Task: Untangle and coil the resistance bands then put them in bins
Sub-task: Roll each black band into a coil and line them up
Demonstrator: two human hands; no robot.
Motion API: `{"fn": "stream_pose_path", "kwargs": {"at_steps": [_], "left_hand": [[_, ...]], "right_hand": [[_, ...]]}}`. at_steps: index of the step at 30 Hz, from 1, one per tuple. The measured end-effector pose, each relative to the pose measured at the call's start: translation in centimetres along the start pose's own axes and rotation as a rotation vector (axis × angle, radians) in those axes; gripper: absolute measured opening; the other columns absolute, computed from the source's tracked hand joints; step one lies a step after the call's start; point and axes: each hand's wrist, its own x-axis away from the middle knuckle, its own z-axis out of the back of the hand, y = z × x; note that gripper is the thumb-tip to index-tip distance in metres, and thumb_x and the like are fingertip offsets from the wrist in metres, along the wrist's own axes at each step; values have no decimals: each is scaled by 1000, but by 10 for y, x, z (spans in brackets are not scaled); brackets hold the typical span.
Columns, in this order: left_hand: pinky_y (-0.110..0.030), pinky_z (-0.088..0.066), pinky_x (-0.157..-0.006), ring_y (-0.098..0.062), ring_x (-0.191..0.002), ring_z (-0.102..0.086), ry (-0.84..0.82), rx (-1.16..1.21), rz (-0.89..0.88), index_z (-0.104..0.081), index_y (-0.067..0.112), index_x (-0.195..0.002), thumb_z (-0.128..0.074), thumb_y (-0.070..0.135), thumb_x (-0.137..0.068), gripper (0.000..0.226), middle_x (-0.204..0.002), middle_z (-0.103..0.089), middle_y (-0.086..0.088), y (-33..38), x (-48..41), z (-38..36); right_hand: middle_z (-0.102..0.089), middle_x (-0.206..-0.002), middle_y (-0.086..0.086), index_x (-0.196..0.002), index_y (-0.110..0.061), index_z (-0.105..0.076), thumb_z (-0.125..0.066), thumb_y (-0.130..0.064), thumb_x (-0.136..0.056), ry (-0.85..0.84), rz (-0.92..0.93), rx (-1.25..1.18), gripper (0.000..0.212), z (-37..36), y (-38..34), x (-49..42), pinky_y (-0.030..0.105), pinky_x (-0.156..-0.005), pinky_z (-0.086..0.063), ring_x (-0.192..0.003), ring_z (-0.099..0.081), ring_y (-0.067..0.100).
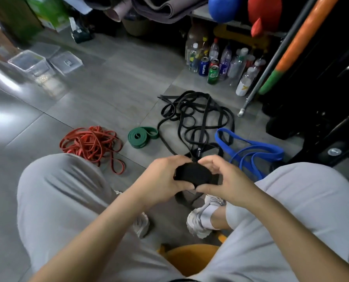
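Far left: clear bins (30,64) sit on the floor (112,88), well apart from the bands, with wide bare tile between them and us. Red band (90,143) lies in a loose tangle just past the left knee (63,180), one loop trailing toward centre. Green band (142,136) is coiled flat on the floor just right of red; we can't tell if they touch. Centre, between the knees: left hand (165,178) and right hand (226,180) both grip a black coil (195,176), fingers and thumbs curled round its edge. A black tail runs from the coil up into the black tangle (196,117) spread on the floor ahead. Blue band (251,151) lies loose to the right, touching the tangle's right edge. Back right we see bottles (220,64) and cans in a cluster, with a leaning pole (271,64) beside them. Dark gear hems in the right side.
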Motion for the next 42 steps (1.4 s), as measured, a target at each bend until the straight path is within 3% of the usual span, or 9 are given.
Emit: {"fn": "stream_pose_path", "kwargs": {"at_steps": [3,7,13,16,20,25,31,36,42], "left_hand": [[-16,-43,-82,3,-92,-58,56,185,28,-62,33,-100,-80,16,-70,39,-95,-63,21,-4,5,-1],[-29,-51,-86,-13,-92,-65,127,656,-3,-62,18,-102,-77,5,-68,40,-97,-69,-2,-4,9,2],[-39,-51,-85,-23,-92,-62,88,1247,64,-58,8,-107,-84,10,-63,51,-97,-68,-7,-5,10,1],[-31,-52,-85,-16,-102,-60,54,723,150,-54,11,-113,-74,3,-75,44,-107,-63,-4,-7,9,10],[-25,-40,-91,-13,-114,-49,-20,-177,-13,-48,21,-129,-78,38,-70,68,-124,-54,3,-4,7,16],[-29,-39,-67,-24,-92,-59,-76,-531,-26,-53,21,-108,-67,39,-79,37,-97,-61,2,3,0,3],[-28,-52,-78,-9,-86,-62,66,91,8,-66,19,-99,-80,17,-70,32,-90,-66,7,-5,4,13],[-21,-51,-83,-7,-91,-66,98,510,-43,-64,18,-103,-78,-1,-70,41,-95,-70,4,-5,6,16],[-26,-53,-78,-13,-88,-65,115,962,-31,-60,13,-105,-68,-3,-68,41,-92,-71,3,-9,5,6]], "right_hand": [[-64,-101,-27,-98,-51,-55,-79,-25,-73,-19,-6,33,43,3,7,4,11,-83,-43,-98,-58,-9],[-66,-105,-22,-105,-50,-59,-83,-22,-69,9,53,-66,52,3,-1,1,5,-84,-40,-101,-58,-7],[-72,-104,-8,-107,-28,-65,-80,-6,-71,115,160,-357,45,-4,-17,-11,22,-92,-49,-103,-65,9],[-73,-99,-5,-107,-21,-67,-81,-8,-71,115,70,-227,41,-5,-15,-9,29,-91,-51,-98,-66,8],[-68,-82,-8,-97,-25,-68,-79,-25,-70,44,16,214,29,-3,-14,-11,34,-75,-52,-81,-62,7],[-67,-84,-3,-96,-17,-67,-74,-22,-70,37,147,417,27,-11,-24,-15,32,-75,-45,-83,-60,18],[-56,-104,-17,-109,-22,-65,-77,-28,-69,122,120,250,43,4,-18,-10,32,-97,-39,-107,-48,9],[-65,-105,-12,-115,-36,-62,-81,-31,-69,87,49,33,51,13,-18,-10,36,-92,-50,-101,-60,6],[-71,-103,-12,-107,-44,-62,-80,-12,-72,100,163,-184,50,14,-28,-15,18,-90,-48,-102,-64,5]]}}
